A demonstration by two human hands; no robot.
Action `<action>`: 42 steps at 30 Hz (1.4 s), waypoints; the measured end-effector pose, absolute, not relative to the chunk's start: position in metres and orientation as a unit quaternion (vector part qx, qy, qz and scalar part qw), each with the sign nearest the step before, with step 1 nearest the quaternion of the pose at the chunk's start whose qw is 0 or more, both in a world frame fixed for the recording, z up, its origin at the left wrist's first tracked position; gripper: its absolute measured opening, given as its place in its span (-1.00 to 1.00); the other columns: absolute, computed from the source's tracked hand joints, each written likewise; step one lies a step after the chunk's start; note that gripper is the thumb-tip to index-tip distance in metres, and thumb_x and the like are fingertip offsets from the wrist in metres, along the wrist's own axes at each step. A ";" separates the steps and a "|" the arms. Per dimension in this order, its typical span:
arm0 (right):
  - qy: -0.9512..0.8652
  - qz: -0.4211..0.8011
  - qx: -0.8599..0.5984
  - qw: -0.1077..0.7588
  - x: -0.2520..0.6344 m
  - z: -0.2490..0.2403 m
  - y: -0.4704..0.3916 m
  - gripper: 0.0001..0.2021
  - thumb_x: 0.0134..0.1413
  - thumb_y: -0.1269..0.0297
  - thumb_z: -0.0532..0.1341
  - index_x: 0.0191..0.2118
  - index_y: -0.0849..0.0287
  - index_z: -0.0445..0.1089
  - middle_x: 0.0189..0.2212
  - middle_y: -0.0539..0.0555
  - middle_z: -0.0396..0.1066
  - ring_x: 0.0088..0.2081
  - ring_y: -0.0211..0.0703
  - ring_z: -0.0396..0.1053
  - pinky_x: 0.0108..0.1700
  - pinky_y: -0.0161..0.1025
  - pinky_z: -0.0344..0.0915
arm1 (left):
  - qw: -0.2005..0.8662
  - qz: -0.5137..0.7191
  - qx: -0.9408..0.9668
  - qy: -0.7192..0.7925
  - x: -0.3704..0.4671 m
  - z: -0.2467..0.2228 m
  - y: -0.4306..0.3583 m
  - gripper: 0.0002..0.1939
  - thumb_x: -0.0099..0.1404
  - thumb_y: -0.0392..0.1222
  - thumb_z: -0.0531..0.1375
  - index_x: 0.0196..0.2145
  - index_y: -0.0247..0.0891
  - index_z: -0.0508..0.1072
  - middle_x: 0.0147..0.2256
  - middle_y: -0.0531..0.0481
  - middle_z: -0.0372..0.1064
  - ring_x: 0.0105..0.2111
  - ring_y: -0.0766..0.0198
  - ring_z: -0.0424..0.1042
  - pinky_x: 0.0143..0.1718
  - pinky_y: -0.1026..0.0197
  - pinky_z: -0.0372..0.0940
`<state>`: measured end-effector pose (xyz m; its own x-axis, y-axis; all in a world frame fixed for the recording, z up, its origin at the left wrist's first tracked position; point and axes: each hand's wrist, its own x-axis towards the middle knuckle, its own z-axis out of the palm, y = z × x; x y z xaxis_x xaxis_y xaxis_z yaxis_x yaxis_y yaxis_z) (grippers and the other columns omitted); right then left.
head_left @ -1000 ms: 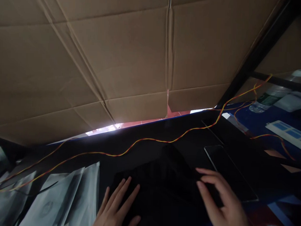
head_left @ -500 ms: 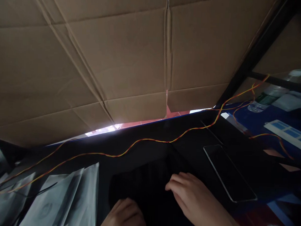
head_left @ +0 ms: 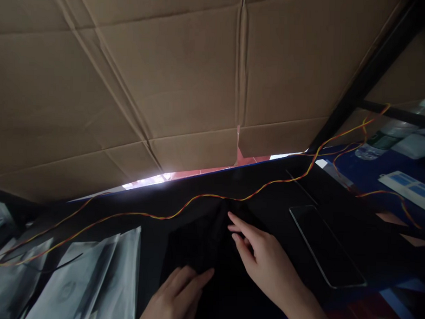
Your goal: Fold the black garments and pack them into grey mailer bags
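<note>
A dark, soft piece of black cloth (head_left: 192, 242) lies on the black tabletop in front of me; its outline is hard to make out against the surface. My left hand (head_left: 180, 288) rests palm down on its near left part, the thumb stretched out to the right. Over the right part is my right hand (head_left: 260, 254), its forefinger extended and its thumb apart, the fingertips touching or close to the cloth. Neither hand visibly grips it. To the right of my right hand lies a black smartphone (head_left: 326, 245) with a pale edge.
A twisted red-and-yellow wire (head_left: 206, 195) crosses the table beyond the cloth. Clear plastic bags (head_left: 72, 280) lie at the left. Folded cardboard (head_left: 187, 84) stands behind. At the right are a plastic bottle (head_left: 376, 142), a white-and-blue strip (head_left: 408, 187) and a dark frame bar (head_left: 362, 67).
My right hand has moved a little forward and left, its fingers spreading out. My left hand has shifted slightly forward and its fingers have loosened from a curl. The cloth's far edge has moved forward.
</note>
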<state>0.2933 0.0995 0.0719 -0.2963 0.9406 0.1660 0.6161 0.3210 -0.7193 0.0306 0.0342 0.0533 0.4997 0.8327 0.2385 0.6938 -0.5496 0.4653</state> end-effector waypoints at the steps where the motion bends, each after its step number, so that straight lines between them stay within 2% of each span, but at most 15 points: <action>1: -0.778 0.247 -0.499 0.291 0.292 0.072 0.100 -0.51 0.54 0.41 0.04 0.44 0.04 0.37 0.16 0.08 0.57 0.12 -0.09 0.58 0.20 -0.05 0.58 | 0.140 0.220 0.850 0.457 0.033 0.051 0.035 -0.42 0.47 -0.42 0.09 0.34 0.00 0.41 -0.12 0.01 0.57 -0.21 0.36 0.64 -0.16 0.42 0.56; 5: -0.863 0.192 -0.429 0.184 0.292 0.067 0.103 -0.51 0.55 0.27 0.18 0.48 0.06 0.33 0.49 0.02 0.20 0.53 0.10 0.11 0.53 0.23 0.19 | 0.054 0.154 0.858 0.488 0.032 0.037 0.035 -0.09 0.21 -0.36 0.30 0.47 0.10 0.28 0.24 -0.11 0.49 0.09 0.03 0.62 0.00 0.05 0.64; 9: -0.881 0.198 -0.423 0.074 0.299 0.049 0.105 -0.06 0.33 -0.14 0.41 0.62 0.03 0.02 0.60 0.04 -0.23 0.61 0.37 -0.31 0.56 0.46 -0.14 | 0.022 0.070 0.846 0.528 0.013 0.027 0.028 0.37 0.04 -0.18 0.48 0.62 0.07 -0.22 0.53 -0.31 -0.02 0.35 -0.40 0.37 0.03 -0.24 0.60; 13: -0.885 0.183 -0.423 0.058 0.311 0.043 0.104 0.04 0.30 -0.31 0.36 0.65 -0.04 -0.12 0.61 0.04 -0.31 0.60 0.35 -0.30 0.56 0.45 -0.12 | 0.007 0.034 0.816 0.577 -0.006 0.023 0.021 0.45 0.08 0.16 0.52 0.61 0.04 -0.36 0.53 -0.39 -0.09 0.37 -0.48 0.31 -0.05 -0.32 0.59; 16: -0.890 0.130 -0.429 0.084 0.319 0.048 0.097 -0.23 0.54 -0.15 0.16 0.63 0.05 -0.05 0.60 0.04 -0.21 0.60 0.29 -0.25 0.55 0.43 -0.02 | -0.046 0.059 0.822 0.565 -0.004 0.030 0.026 0.29 0.20 0.44 0.38 0.61 0.02 -0.21 0.45 -0.35 0.15 0.28 -0.47 0.43 -0.14 -0.36 0.60; 19: -0.893 0.074 -0.428 0.117 0.323 0.050 0.086 -0.41 0.63 0.20 0.03 0.63 0.09 -0.02 0.59 0.02 -0.17 0.61 0.18 -0.20 0.54 0.35 0.10 | -0.091 0.118 0.828 0.540 0.013 0.039 0.039 -0.13 0.49 0.22 0.21 0.59 0.01 0.00 0.43 -0.17 0.26 0.28 -0.19 0.49 0.01 -0.22 0.61; 22: -0.891 0.061 -0.435 0.115 0.327 0.042 0.075 -0.34 0.59 0.21 0.08 0.64 0.04 -0.09 0.59 0.04 -0.16 0.60 0.23 -0.17 0.48 0.37 0.21 | -0.090 0.143 0.831 0.530 0.028 0.037 0.050 -0.30 0.58 -0.08 0.11 0.57 -0.03 0.04 0.47 -0.09 0.19 0.42 -0.02 0.33 0.23 -0.14 0.52; 24: -0.884 0.072 -0.450 0.103 0.332 0.035 0.069 -0.24 0.55 0.08 0.16 0.66 0.01 -0.17 0.60 0.08 -0.18 0.59 0.31 -0.17 0.46 0.43 0.21 | -0.086 0.131 0.829 0.536 0.028 0.028 0.054 -0.19 0.56 0.05 0.17 0.60 -0.09 -0.06 0.51 -0.18 0.10 0.48 -0.18 0.19 0.24 -0.27 0.50; 27: -0.877 0.106 -0.463 0.080 0.341 0.030 0.062 0.00 0.40 -0.13 0.32 0.67 -0.03 -0.27 0.60 0.11 -0.25 0.59 0.41 -0.20 0.48 0.49 0.12 | -0.073 0.107 0.822 0.555 0.016 0.012 0.061 0.31 0.28 0.46 0.35 0.62 -0.21 -0.24 0.52 -0.44 -0.03 0.48 -0.49 0.07 0.17 -0.55 0.44; 30: -0.878 0.131 -0.457 0.061 0.343 0.039 0.061 0.19 0.21 -0.30 0.42 0.67 0.00 -0.25 0.60 0.17 -0.28 0.57 0.50 -0.18 0.44 0.53 0.16 | -0.071 0.091 0.828 0.548 0.008 0.012 0.069 0.54 0.09 0.64 0.36 0.61 -0.26 -0.34 0.49 -0.54 -0.02 0.46 -0.58 0.08 0.15 -0.70 0.34; 32: -0.878 0.121 -0.458 0.067 0.339 0.050 0.065 0.02 0.35 -0.27 0.32 0.66 0.00 -0.17 0.59 0.14 -0.25 0.57 0.45 -0.14 0.42 0.50 0.20 | -0.106 0.100 0.836 0.530 0.011 0.022 0.072 0.37 0.25 0.62 0.24 0.61 -0.28 -0.28 0.49 -0.46 0.04 0.47 -0.53 0.11 0.16 -0.68 0.36; 34: -0.880 0.093 -0.458 0.086 0.331 0.059 0.071 -0.27 0.57 -0.06 0.14 0.65 -0.01 -0.08 0.59 0.05 -0.23 0.58 0.31 -0.13 0.45 0.42 0.21 | -0.156 0.113 0.831 0.522 0.020 0.035 0.071 0.04 0.50 0.41 0.10 0.60 -0.31 -0.15 0.50 -0.33 0.06 0.50 -0.40 0.09 0.20 -0.57 0.40; 37: -0.891 0.062 -0.438 0.099 0.319 0.059 0.076 -0.42 0.62 0.21 0.02 0.62 0.01 0.02 0.59 -0.05 -0.23 0.59 0.20 -0.12 0.47 0.31 0.25 | -0.197 0.105 0.845 0.486 0.035 0.044 0.060 -0.26 0.64 0.12 -0.03 0.56 -0.39 0.02 0.51 -0.20 0.10 0.49 -0.14 0.18 0.23 -0.21 0.47; 39: -0.898 0.058 -0.425 0.094 0.315 0.050 0.074 -0.41 0.59 0.23 0.05 0.61 0.06 0.06 0.59 -0.04 -0.21 0.58 0.23 -0.07 0.44 0.30 0.31 | -0.216 0.097 0.863 0.446 0.040 0.039 0.050 -0.19 0.62 0.26 -0.06 0.54 -0.41 0.09 0.46 -0.17 0.21 0.40 -0.05 0.33 0.14 -0.05 0.49; 42: -0.895 0.060 -0.433 0.093 0.316 0.034 0.069 -0.35 0.57 0.16 0.10 0.62 0.09 0.00 0.58 0.01 -0.18 0.56 0.28 -0.03 0.40 0.37 0.33 | -0.241 0.098 0.868 0.424 0.039 0.023 0.038 0.06 0.48 0.58 -0.10 0.53 -0.36 0.13 0.40 -0.14 0.32 0.31 -0.06 0.41 0.13 -0.03 0.41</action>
